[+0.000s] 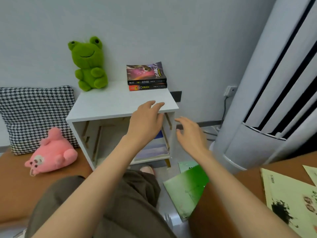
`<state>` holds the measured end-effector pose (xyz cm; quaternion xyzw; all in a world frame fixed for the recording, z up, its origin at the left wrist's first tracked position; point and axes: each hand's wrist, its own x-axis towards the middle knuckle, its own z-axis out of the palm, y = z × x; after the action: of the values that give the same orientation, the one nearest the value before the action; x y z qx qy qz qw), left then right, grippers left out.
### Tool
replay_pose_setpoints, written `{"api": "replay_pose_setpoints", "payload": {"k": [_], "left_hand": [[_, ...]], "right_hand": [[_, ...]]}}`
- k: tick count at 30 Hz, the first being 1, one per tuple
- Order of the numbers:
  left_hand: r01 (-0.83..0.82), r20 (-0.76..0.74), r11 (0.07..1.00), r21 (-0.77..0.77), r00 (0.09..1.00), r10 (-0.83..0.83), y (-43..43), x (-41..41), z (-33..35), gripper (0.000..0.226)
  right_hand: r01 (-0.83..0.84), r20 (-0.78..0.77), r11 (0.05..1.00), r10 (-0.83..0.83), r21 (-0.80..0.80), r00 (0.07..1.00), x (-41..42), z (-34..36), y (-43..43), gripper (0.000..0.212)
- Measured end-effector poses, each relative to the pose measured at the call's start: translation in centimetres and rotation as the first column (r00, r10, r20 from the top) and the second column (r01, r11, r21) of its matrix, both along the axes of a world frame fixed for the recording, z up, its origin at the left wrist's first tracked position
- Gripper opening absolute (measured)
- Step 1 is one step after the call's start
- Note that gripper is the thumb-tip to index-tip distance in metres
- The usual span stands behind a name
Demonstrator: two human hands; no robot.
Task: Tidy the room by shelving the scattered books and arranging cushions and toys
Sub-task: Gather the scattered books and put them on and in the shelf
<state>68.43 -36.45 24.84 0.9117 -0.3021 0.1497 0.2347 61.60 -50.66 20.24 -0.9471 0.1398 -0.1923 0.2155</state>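
Seen from the head camera, both arms reach forward toward a white shelf unit (120,103) that stands against the wall. The left hand (145,121) is wide, fingers straight and holding nothing, with its fingertips over the front edge of the unit's top board; whether they touch it I cannot tell. The right hand (190,133) is also wide, fingers loosely spread and holding nothing, just beside the unit's right side. On top of the unit a green frog toy (88,66) sits upright against the wall, and two stacked books (146,78) lie flat near the back right corner. Inside, on the low shelf at the right, more books (152,150) lie flat, partly hidden by the left arm. To the left, a pink plush toy (51,153) lies on its back on a brown bench (17,177), touching a houndstooth cushion (32,115) that leans on the wall beside the unit. A green book (185,191) lies on the floor near the right forearm. Pale yellow books (288,194) lie on a second brown bench (240,182) at the right, below a white tower air conditioner (265,100).
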Motion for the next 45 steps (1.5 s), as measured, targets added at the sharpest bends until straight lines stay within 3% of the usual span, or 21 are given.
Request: {"api": "replay_pose_setpoints", "payload": {"k": [6,13,23,31,42,45], "left_hand": [[0.053,-0.091,0.997,0.048,0.995,-0.048,-2.7,0.6,-4.4,0.040],[0.026,-0.290,0.980,0.198,0.957,0.033,-3.5,2.5,-10.8,0.045],[0.081,-0.416,0.947,0.310,0.907,0.058,-4.8,5.1,-20.7,0.040],[0.200,-0.517,0.886,0.418,0.854,0.051,-5.4,6.0,-27.6,0.044],[0.454,-0.481,0.605,0.654,0.867,-0.131,-7.1,6.6,-33.9,0.059],[0.470,-0.487,0.581,0.664,0.862,-0.141,-6.9,6.9,-35.2,0.061]], "right_hand": [[0.104,-0.064,0.993,-0.100,0.060,0.993,0.2,-4.0,-1.6,0.043],[0.242,-0.227,0.961,-0.208,0.135,0.951,1.3,-11.0,-1.5,0.044],[0.352,-0.451,0.926,-0.260,0.133,0.854,3.1,-21.3,-1.8,0.045],[0.391,-0.673,0.916,-0.238,0.084,0.701,2.7,-29.5,-1.5,0.058],[0.377,-0.893,0.926,-0.144,0.030,0.426,3.4,-38.0,-1.3,0.083],[0.363,-0.912,0.932,-0.141,0.009,0.385,3.5,-39.8,-1.1,0.089]]}}
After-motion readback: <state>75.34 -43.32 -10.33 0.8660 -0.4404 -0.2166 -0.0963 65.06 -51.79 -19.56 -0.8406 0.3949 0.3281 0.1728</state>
